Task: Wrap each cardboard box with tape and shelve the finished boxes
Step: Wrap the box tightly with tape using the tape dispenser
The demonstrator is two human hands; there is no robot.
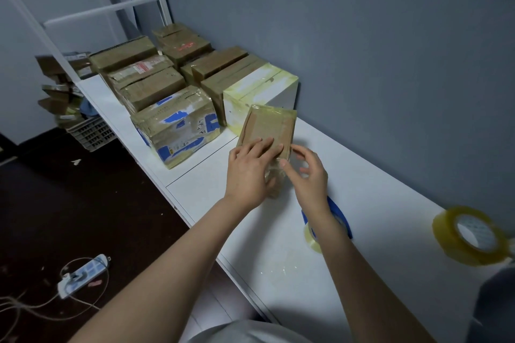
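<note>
While a clear tape roll lies on the white counter at 4 o'clock, both hands work at centre. The left hand presses straight fingers flat on a small cardboard box. The right hand, loosely spread and gripping nothing, touches the box's right edge with its thumb. Taped boxes stand at 11 o'clock.

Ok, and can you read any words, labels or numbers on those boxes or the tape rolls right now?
Nothing is clear enough to quote.
Red print on the far box: blurred.
Red-and-white label on the left-row box: too small to read.
Small black print on the blue-marked box: too small to read.
Print on the core of the tape roll: blurred.
The small box being taped: no print visible.
</note>
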